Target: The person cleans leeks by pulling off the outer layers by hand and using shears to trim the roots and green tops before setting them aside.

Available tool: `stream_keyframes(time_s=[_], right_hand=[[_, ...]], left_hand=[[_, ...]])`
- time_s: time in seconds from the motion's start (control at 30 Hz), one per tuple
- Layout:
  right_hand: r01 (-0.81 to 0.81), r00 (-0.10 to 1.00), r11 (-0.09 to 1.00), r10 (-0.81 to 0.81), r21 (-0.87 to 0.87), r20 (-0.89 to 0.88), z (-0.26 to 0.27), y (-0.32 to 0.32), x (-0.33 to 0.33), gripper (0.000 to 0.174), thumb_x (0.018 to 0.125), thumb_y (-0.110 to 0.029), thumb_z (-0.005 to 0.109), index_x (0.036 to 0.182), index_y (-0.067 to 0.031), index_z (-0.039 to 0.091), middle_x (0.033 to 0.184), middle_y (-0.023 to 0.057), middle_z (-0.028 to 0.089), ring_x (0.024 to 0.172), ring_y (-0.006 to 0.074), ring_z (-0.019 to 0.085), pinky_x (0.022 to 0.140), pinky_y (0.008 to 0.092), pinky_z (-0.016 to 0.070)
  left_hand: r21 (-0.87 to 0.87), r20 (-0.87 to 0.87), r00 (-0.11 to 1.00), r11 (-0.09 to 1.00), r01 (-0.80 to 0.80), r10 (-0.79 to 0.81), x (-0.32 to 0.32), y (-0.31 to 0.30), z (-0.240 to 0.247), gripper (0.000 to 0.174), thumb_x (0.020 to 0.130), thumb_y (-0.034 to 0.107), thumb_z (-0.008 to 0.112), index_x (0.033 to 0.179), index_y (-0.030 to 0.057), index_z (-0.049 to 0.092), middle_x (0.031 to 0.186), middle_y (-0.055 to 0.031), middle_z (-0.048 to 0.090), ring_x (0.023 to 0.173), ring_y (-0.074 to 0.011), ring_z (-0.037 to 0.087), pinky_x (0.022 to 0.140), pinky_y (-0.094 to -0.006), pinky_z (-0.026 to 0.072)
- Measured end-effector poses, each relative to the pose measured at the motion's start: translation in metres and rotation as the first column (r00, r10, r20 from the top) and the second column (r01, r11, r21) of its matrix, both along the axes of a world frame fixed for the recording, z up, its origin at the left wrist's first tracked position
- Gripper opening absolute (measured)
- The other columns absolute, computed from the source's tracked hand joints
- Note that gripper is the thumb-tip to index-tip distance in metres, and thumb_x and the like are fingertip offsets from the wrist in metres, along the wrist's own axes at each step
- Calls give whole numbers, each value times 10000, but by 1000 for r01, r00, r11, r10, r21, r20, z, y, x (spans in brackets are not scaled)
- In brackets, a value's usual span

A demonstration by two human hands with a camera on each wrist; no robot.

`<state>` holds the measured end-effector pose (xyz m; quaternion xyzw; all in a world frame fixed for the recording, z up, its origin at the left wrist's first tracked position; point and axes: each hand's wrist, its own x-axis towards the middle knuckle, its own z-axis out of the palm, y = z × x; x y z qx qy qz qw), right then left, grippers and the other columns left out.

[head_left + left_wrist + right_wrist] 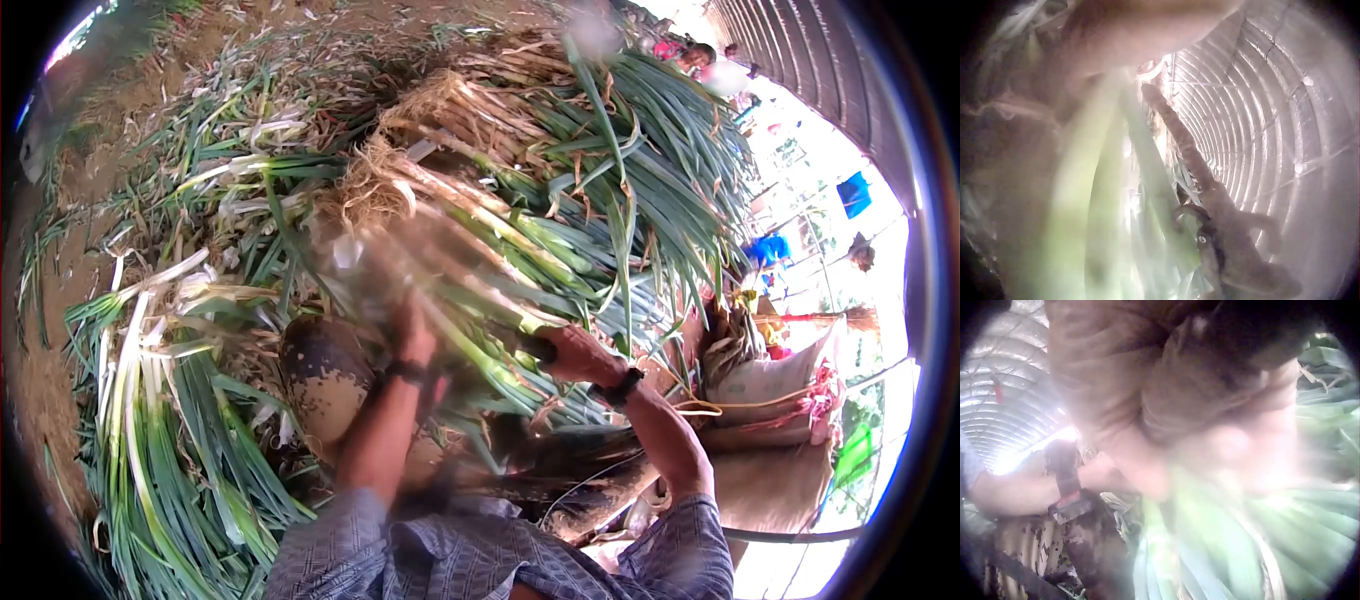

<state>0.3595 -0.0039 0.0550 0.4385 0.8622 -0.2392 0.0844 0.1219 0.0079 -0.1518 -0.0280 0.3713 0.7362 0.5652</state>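
In the head view my left hand (405, 315), blurred, grips pale leek stalks (450, 335) close to the root end. Green leaves (1075, 219) run down from its fingers in the left wrist view. To its right, my right hand (580, 355) is curled round a short dark handle (537, 348); whatever the handle belongs to is hidden. That hand (1147, 394) fills the top of the right wrist view, above spread leek leaves (1222, 544). A large heap of leeks (560, 190) with tangled brown roots lies just beyond both hands.
Trimmed leeks (150, 400) lie in a pile at the left. Stripped leaves and peelings (270, 130) litter the soil behind. A worn, paint-flaked rounded object (325, 375) stands by my left forearm. Pale sacks (770, 400) are at the right, under a ribbed roof (800, 60).
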Motion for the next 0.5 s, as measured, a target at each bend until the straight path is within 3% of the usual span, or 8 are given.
stream_keyframes(time_s=[0.07, 0.1, 0.2, 0.33, 0.4, 0.5], right_hand=[[-14, 1000, 1000, 14, 18, -4, -3, 4, -10, 276, 751, -180, 680, 1003, -70, 647, 842, 176, 671, 800, 381, 648, 715, 469, 501], [-21, 1000, 999, 22, 29, -11, -3, 6, -15, 255, 752, -183, 676, 977, -67, 643, 840, 178, 667, 801, 381, 647, 717, 470, 499], [-97, 992, 989, 105, 109, -70, -13, 14, -26, 220, 751, -181, 667, 934, -63, 634, 832, 177, 659, 797, 381, 643, 712, 468, 496], [-36, 999, 999, 36, 37, -5, -6, 25, -47, 226, 741, -165, 656, 945, -69, 637, 812, 179, 662, 781, 389, 639, 695, 472, 499], [-101, 995, 991, 101, 85, 5, -3, 25, -51, 222, 747, -150, 642, 957, -78, 642, 807, 181, 663, 767, 388, 641, 684, 479, 500], [-98, 995, 989, 95, 108, 27, 17, 16, -62, 212, 752, -138, 630, 957, -84, 642, 813, 182, 664, 766, 387, 642, 679, 483, 498]], left_hand=[[11, -82, 997, 1000, 2, -2, 2, -8, 13, 416, 989, 423, 566, 1198, 64, 541, 1038, -70, 618, 936, -236, 631, 753, -398, 553], [153, 127, 992, 988, -5, -15, 6, -6, 12, 436, 985, 471, 563, 1182, 82, 546, 1063, -70, 615, 912, -225, 620, 722, -395, 547], [259, 178, 975, 962, 84, -133, 6, -11, 5, 460, 985, 523, 530, 1189, 111, 547, 997, -59, 627, 829, -209, 608, 697, -375, 536], [87, 193, 979, 995, 52, -68, 5, -9, 10, 466, 990, 604, 439, 1039, 154, 547, 765, 5, 542, 623, -160, 509, 565, -346, 469], [44, 215, 976, 999, 31, -40, 3, -10, 7, 488, 990, 637, 392, 941, 170, 527, 661, 29, 463, 540, -142, 441, 505, -332, 424], [38, 222, 971, 996, 77, -84, 0, -8, 14, 528, 988, 665, 344, 840, 178, 481, 617, 34, 390, 500, -135, 365, 456, -310, 354]])
